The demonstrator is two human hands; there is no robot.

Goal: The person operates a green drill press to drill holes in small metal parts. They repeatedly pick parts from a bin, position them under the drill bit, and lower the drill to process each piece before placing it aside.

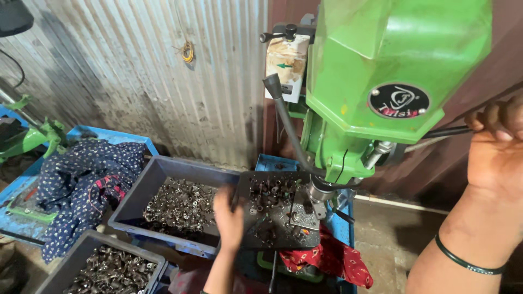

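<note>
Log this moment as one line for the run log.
right hand: grip on feed lever | left hand: blurred, at work plate | green drill press

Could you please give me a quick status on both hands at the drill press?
Right hand gripping the feed lever. Left hand blurred at the work table among small metal parts. Nothing blocking the spindle.

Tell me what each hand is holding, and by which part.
The right hand grips the drill press's black feed lever at its outer end. The left hand is blurred over the dark work table; any hold cannot be told.
</note>
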